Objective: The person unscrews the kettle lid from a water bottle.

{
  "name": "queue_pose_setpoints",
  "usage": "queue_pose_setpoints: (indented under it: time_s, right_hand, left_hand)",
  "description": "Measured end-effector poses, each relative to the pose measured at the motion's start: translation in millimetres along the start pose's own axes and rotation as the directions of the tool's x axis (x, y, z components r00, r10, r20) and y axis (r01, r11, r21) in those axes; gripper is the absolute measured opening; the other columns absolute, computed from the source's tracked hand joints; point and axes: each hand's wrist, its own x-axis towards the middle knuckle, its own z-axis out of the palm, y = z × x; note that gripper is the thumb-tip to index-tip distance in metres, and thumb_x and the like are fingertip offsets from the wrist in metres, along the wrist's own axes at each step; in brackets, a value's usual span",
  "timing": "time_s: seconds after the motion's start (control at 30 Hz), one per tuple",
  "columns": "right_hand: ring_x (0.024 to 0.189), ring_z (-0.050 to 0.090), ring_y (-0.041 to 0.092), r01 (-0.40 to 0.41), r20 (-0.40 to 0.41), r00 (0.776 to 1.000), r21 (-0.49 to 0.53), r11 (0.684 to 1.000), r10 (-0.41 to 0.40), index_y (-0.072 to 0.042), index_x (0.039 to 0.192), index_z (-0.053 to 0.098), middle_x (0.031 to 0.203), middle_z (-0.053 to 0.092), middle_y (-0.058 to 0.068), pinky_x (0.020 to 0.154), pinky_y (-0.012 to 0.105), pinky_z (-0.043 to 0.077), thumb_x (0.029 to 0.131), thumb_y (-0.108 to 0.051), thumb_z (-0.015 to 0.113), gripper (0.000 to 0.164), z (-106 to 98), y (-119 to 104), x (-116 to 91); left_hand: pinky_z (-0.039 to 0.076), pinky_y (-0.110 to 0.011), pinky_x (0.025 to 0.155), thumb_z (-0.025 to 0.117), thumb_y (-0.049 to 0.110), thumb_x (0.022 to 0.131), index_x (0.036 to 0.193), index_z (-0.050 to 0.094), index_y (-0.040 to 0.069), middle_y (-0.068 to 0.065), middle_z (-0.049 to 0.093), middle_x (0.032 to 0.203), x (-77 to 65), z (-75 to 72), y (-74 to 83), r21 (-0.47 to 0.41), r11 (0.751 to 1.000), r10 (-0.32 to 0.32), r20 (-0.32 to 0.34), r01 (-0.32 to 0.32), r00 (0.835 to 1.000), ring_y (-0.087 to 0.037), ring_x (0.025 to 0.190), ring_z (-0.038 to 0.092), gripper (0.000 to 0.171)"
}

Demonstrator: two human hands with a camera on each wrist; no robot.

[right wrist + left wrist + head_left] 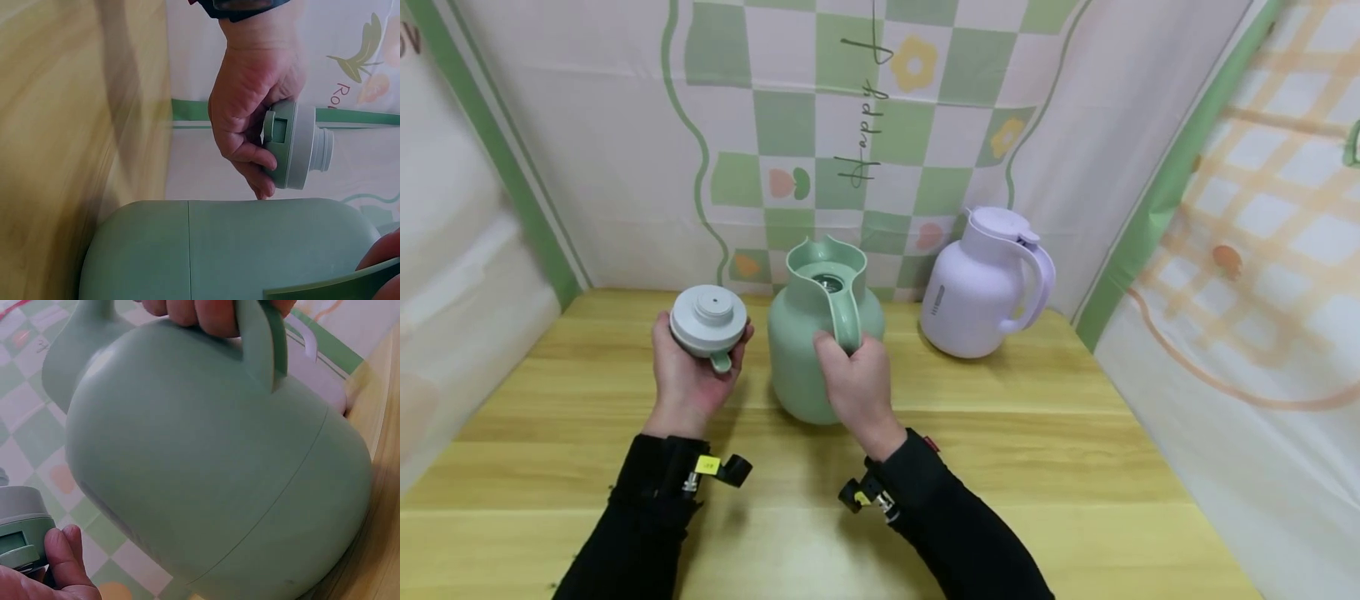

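Note:
In the head view my left hand (688, 387) holds a pale grey and green jug lid (709, 318), turned with its grey stopper side up. Its fingers and thumb curl round the lid's rim, and a small green lever (721, 362) pokes out toward me. My right hand (861, 387) grips the handle (844, 321) of a green thermos jug (793, 358) beside it. The jug's mouth (829, 282) is uncovered, showing a shiny inside. The right wrist view shows the lid (292, 147) from the side, in the left hand's fingers, close to the jug's body (250, 240).
A lilac thermos jug (973, 296) with its lid on stands at the back right, handle to the right. The wooden table (1030, 492) meets a checked cloth backdrop (842, 108) behind. Printed cloth walls (1247, 317) rise on both sides.

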Motion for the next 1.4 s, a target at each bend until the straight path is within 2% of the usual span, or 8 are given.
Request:
queue_pose_setpoints:
  time_s: [0.3, 0.63, 1.13, 1.4]
  right_hand:
    - [0.048, 0.023, 0.015, 0.0, -0.004, 1.0, -0.031, 1.0, 0.0, -0.018, 0.058, 0.028, 0.051, 0.023, -0.006, 0.051, 0.027, 0.023, 0.092, -0.027, 0.057, 0.046, 16, 1, 14]
    - [0.047, 0.024, 0.015, -0.013, -0.011, 1.0, -0.032, 0.999, 0.012, -0.019, 0.057, 0.028, 0.051, 0.023, -0.007, 0.051, 0.028, 0.023, 0.089, -0.03, 0.058, 0.045, 31, 4, 27]
    - [0.05, 0.025, 0.015, -0.015, -0.021, 1.0, -0.041, 0.999, 0.014, -0.02, 0.058, 0.029, 0.053, 0.023, -0.007, 0.054, 0.028, 0.024, 0.087, -0.027, 0.057, 0.041, 55, 11, 47]
    - [0.049, 0.027, 0.015, -0.012, 0.002, 1.0, -0.03, 0.999, 0.012, -0.019, 0.058, 0.029, 0.052, 0.025, -0.007, 0.053, 0.028, 0.024, 0.089, -0.027, 0.056, 0.042, 67, 16, 57]
  left_hand:
    - [0.056, -0.027, 0.067, 0.018, 0.071, 0.105, 0.144, 0.054, 0.026, -0.013, 0.073, 0.105, 3.3, -4.6, 3.6, 0.016, 1.0, 0.011, -0.001, -0.011, 1.0, -0.023, 0.094, 0.071, 0.07]
    - [0.056, -0.027, 0.067, 0.017, 0.072, 0.104, 0.143, 0.055, 0.025, -0.014, 0.073, 0.107, 7.9, -10.4, 9.5, 0.012, 1.0, 0.014, 0.001, -0.014, 1.0, -0.023, 0.095, 0.071, 0.072]
    - [0.056, -0.027, 0.068, 0.017, 0.073, 0.104, 0.144, 0.054, 0.025, -0.015, 0.072, 0.108, 8.6, -21.2, 18.7, -0.042, 0.999, 0.013, -0.05, -0.015, 0.999, -0.024, 0.098, 0.071, 0.073]
    - [0.056, -0.027, 0.066, 0.016, 0.075, 0.103, 0.148, 0.05, 0.029, -0.013, 0.075, 0.107, 8.6, -26.4, 24.8, -0.018, 1.0, 0.0, -0.092, -0.001, 0.996, -0.022, 0.098, 0.071, 0.073]
